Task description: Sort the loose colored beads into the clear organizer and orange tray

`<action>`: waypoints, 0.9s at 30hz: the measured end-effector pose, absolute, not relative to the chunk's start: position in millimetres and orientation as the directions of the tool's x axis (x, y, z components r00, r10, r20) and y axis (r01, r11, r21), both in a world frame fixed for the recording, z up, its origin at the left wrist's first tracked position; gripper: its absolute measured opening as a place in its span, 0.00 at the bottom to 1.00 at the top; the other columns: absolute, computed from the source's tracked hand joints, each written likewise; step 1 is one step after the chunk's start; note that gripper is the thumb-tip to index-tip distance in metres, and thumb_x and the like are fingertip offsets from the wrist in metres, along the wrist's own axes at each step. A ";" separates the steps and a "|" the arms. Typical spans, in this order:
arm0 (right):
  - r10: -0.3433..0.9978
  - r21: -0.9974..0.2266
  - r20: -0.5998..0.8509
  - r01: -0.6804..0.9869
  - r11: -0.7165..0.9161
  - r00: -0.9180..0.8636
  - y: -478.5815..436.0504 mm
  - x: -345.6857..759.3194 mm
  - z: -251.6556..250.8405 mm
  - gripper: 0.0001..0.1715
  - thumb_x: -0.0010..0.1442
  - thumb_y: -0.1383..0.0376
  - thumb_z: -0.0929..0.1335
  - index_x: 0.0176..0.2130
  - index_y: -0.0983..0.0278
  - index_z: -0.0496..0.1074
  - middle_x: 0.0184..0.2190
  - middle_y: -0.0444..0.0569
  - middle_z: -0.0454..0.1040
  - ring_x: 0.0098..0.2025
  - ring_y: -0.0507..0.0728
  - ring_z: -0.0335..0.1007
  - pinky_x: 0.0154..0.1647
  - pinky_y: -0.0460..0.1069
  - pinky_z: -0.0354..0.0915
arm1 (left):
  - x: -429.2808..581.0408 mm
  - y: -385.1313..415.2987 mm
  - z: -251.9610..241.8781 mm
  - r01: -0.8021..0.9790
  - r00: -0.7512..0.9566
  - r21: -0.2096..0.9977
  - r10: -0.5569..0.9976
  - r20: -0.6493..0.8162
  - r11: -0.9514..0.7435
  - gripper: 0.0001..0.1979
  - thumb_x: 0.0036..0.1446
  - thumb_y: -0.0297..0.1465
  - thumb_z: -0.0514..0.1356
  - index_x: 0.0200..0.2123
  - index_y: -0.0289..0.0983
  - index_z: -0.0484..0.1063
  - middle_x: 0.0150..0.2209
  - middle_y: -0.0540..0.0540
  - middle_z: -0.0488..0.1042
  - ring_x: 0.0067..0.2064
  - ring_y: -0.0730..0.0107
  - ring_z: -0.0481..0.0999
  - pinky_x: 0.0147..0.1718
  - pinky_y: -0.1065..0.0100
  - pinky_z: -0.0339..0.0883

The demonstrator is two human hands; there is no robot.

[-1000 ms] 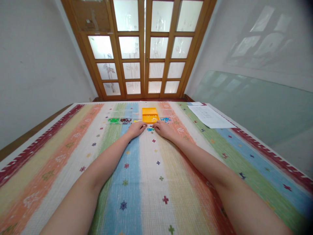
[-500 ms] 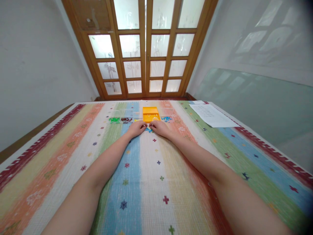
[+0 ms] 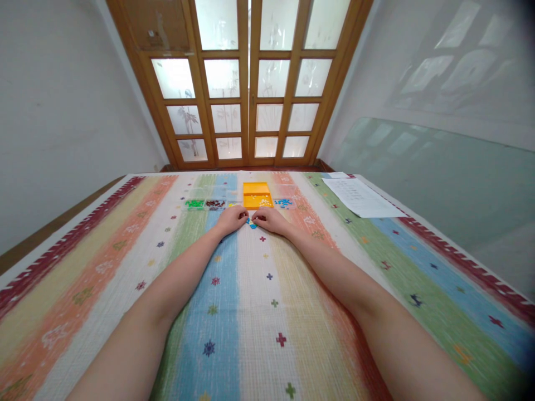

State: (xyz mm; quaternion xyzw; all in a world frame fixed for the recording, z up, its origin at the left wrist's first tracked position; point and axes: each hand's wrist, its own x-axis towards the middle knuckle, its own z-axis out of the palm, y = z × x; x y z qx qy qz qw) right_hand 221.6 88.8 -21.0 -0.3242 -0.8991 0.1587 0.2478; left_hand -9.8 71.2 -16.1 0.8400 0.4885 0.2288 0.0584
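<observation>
On the striped tablecloth, my left hand (image 3: 233, 219) and my right hand (image 3: 270, 219) face each other with a narrow gap between them. A few small blue pieces (image 3: 253, 226) lie in that gap, close to my fingertips. The fingers of both hands are curled in a pinch; whatever they hold is too small to name. Just beyond them stands an open yellow box (image 3: 257, 187) with small white pieces (image 3: 263, 202) in it. Left of it are clear boxes of green pieces (image 3: 194, 204) and dark brown pieces (image 3: 215, 204). Blue pieces (image 3: 283, 203) fill one on the right.
A printed white sheet of paper (image 3: 361, 198) lies on the tablecloth (image 3: 259, 312) at the far right. Behind the table are wooden doors with glass panes (image 3: 270, 117). A pale glass panel (image 3: 438, 167) leans along the right wall.
My hands have moved slightly apart, and the blue pieces between them show in a different arrangement. The whole view has shifted a little.
</observation>
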 end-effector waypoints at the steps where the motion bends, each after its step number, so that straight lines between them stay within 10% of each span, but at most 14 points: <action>1: 0.664 -0.461 0.346 0.496 0.736 -0.663 88.7 221.2 -21.0 0.10 0.67 0.65 0.68 0.41 0.61 0.82 0.37 0.47 0.80 0.38 0.55 0.72 0.40 0.47 0.60 | -9.6 71.1 -16.2 0.800 0.412 0.319 0.851 0.325 -0.509 0.09 0.62 0.32 0.59 0.38 0.38 0.79 0.36 0.45 0.79 0.38 0.63 0.75 0.37 0.65 0.64; 27: 0.771 -0.427 0.291 0.644 0.634 -0.567 82.8 214.2 -16.3 0.06 0.65 0.65 0.70 0.40 0.64 0.79 0.34 0.47 0.78 0.35 0.54 0.69 0.35 0.46 0.56 | -8.5 69.3 -14.9 0.860 0.297 0.317 0.898 0.325 -0.399 0.11 0.66 0.33 0.56 0.39 0.38 0.80 0.41 0.42 0.80 0.44 0.61 0.76 0.44 0.64 0.67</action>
